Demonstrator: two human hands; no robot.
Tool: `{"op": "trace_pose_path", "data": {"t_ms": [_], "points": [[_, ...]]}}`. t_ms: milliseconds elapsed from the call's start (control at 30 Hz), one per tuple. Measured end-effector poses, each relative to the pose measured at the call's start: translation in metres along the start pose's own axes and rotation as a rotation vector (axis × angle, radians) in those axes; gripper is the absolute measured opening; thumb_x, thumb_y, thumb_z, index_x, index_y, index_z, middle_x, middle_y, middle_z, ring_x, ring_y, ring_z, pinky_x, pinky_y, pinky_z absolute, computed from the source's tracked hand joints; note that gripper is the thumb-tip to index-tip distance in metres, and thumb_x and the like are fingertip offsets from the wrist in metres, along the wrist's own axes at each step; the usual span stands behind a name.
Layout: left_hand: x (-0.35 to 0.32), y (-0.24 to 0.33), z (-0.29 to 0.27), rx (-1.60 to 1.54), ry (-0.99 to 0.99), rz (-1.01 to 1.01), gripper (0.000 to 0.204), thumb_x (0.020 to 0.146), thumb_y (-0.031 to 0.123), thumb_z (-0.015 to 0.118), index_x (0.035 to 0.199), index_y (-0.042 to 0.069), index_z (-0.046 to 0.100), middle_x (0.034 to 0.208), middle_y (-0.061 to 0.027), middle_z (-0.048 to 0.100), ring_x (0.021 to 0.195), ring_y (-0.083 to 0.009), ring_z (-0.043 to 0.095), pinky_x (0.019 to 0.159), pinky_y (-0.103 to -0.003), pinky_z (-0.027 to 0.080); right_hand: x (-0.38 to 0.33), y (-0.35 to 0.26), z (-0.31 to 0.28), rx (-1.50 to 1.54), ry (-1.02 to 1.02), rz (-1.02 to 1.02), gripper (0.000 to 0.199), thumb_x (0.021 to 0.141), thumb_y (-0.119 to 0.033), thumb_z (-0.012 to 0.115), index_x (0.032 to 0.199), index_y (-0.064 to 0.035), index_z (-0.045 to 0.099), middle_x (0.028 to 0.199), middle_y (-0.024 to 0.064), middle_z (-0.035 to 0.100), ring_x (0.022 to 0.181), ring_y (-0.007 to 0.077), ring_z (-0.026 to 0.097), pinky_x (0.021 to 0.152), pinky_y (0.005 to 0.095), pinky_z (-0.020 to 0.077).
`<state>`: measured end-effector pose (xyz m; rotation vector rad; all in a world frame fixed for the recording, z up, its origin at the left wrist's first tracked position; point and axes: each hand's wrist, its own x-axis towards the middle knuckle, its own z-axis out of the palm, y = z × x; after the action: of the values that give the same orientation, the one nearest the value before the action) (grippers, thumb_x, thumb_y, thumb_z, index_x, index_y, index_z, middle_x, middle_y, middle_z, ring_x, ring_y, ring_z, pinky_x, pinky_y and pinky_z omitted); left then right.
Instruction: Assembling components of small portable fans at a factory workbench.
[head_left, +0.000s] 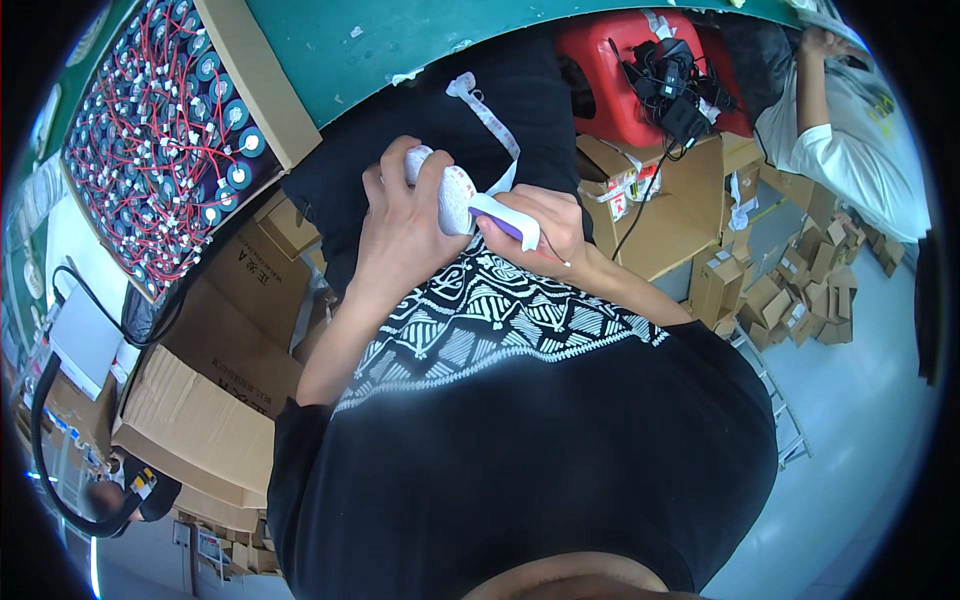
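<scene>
Head view: the left arm slants up from the lower left, and the left hand (400,215) shows its back. Its fingers bend over the top of a white roll (457,200), so this grip is wrapped on the roll. The right arm comes in from the right, and the right hand (545,225) is curled with its knuckles up. Its grip is pinching a purple piece (510,228) with a white flap on it and a thin red wire.

The roll sits between the two hands, to the right of the left fingers. The purple piece is just right of the roll, under the right hand's fingers; I can't tell if they touch. A white strip (500,135) runs up from between the hands and bends over. Ahead is the green table (400,35).
</scene>
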<state>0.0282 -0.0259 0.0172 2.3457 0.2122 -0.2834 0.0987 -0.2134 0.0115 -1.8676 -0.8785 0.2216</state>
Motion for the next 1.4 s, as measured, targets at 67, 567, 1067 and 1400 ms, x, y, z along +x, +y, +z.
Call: {"op": "trace_pose_path", "data": {"t_ms": [67,567,1067,1400], "points": [[0.000,-0.001,0.000,0.008,0.007,0.017,0.079,0.063,0.011,0.090,0.133,0.010,0.052,0.145,-0.0212,0.037,0.126,-0.0493,0.044,0.092,-0.054,0.055,0.003,0.000,-0.002,-0.007,0.020,-0.075,0.015,0.081,0.000,0.080,0.092,0.0079,0.072,0.074,0.0138,0.069,0.057,0.0234,0.065,0.051,0.0324,0.0501],[0.020,-0.020,-0.013,-0.253,0.019,0.050,0.091,0.057,0.013,0.089,0.138,0.014,0.049,0.151,-0.0199,0.033,0.136,-0.0485,0.040,0.108,-0.052,0.046,0.097,-0.007,-0.071,-0.004,-0.044,-0.133,0.015,0.072,-0.003,0.081,0.076,0.0018,0.067,0.087,0.0128,0.065,0.071,0.0216,0.062,0.061,0.0293,0.0468],[0.017,0.017,-0.053,-0.270,-0.008,0.355,0.098,0.054,0.018,0.091,0.142,0.014,0.048,0.152,-0.0191,0.033,0.137,-0.0466,0.042,0.108,-0.053,0.047,0.179,-0.010,-0.113,-0.007,-0.097,-0.102,0.030,0.075,0.000,0.080,0.103,-0.0008,0.067,0.101,0.0086,0.070,0.090,0.0153,0.066,0.080,0.0294,0.0525],[0.091,0.059,-0.088,0.174,0.474,0.454,0.105,0.051,0.022,0.091,0.148,0.019,0.052,0.153,-0.0143,0.041,0.131,-0.0462,0.043,0.106,-0.056,0.045,0.350,-0.008,-0.137,-0.780,-0.391,-0.545,0.021,0.088,-0.012,0.071,0.108,-0.0059,0.070,0.101,0.0140,0.070,0.098,0.0323,0.069,0.086,0.0400,0.0548]]}}
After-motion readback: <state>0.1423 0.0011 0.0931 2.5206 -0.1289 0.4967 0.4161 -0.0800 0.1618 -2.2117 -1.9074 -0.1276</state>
